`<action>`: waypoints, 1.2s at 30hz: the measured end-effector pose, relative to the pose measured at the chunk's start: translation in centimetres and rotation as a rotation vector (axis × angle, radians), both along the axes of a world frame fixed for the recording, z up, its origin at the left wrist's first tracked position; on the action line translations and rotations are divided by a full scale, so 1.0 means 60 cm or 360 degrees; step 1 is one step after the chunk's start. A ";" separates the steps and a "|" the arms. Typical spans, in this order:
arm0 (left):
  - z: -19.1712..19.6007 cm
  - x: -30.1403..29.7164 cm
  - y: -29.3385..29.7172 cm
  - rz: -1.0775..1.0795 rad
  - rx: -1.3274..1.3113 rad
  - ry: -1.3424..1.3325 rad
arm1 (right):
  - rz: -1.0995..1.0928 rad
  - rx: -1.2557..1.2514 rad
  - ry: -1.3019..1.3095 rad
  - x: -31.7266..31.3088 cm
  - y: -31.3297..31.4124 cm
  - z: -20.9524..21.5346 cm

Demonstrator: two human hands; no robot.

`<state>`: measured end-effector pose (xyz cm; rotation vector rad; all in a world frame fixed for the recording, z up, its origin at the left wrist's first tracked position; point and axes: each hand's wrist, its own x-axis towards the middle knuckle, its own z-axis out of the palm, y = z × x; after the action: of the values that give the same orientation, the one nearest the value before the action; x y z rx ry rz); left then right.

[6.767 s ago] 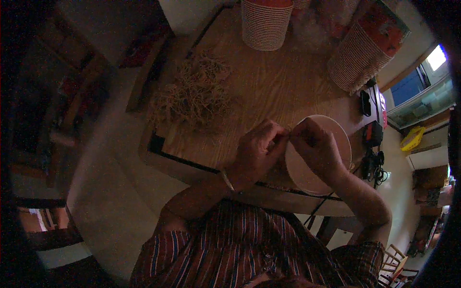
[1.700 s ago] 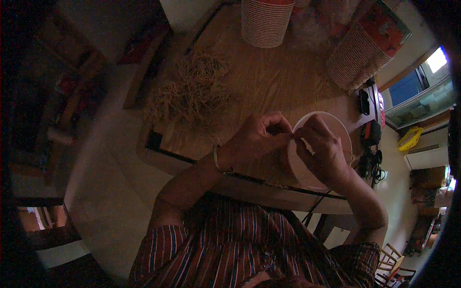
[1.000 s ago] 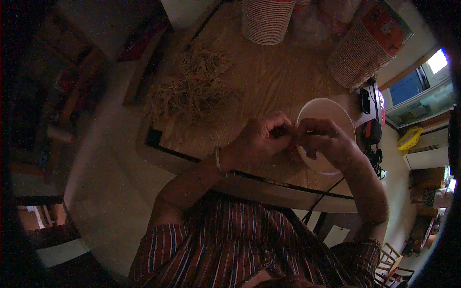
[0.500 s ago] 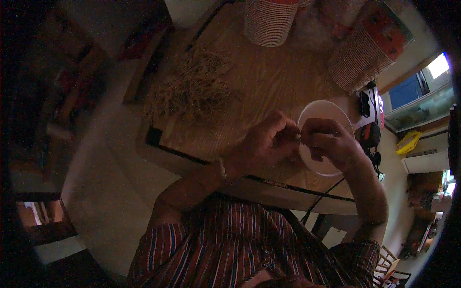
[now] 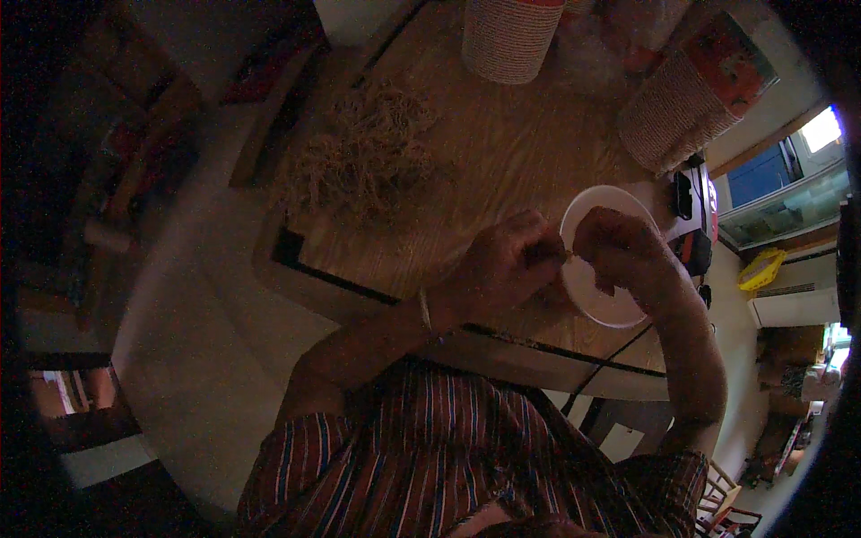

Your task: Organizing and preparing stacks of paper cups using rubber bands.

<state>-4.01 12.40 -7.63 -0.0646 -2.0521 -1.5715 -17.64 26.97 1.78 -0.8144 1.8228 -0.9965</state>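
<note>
1. Pinching sth thin betw. fingertips: left hand and right hand meet, both curled nearly closed, over the white bowl's left rim. Item itself too small to ID – maybe a straw-like strand.
2. Change: bowl and hands now sit further right/up on the counter vs a few sec ago; hands closer together, so work looks mid-way, strand still being handled.
3. Tangled fibre pile lies well apart, upper left; two woven baskets at far edge.
</note>
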 end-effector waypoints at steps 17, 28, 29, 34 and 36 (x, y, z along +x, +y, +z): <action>0.030 0.004 0.001 0.0061 -0.0138 -0.0093 | 0.0158 -0.0102 0.1127 0.039 -0.003 -0.010; -0.020 -0.004 0.013 0.0123 -0.0055 0.0113 | 0.0259 -0.0352 0.1292 0.027 0.004 -0.020; -0.021 -0.003 0.012 0.0127 -0.0054 0.0115 | 0.0263 -0.0352 0.1293 0.025 0.003 -0.019; -0.019 0.000 0.016 0.0054 0.0155 0.0059 | 0.0649 -0.0240 0.1590 -0.003 0.009 -0.022; -0.020 -0.002 0.013 0.0081 0.0054 0.0068 | 0.0556 -0.0354 0.1562 0.009 0.006 -0.020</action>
<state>-4.15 13.16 -8.85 -0.0331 -1.9784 -1.5599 -17.12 27.35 0.57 -1.9253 2.2321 -0.5928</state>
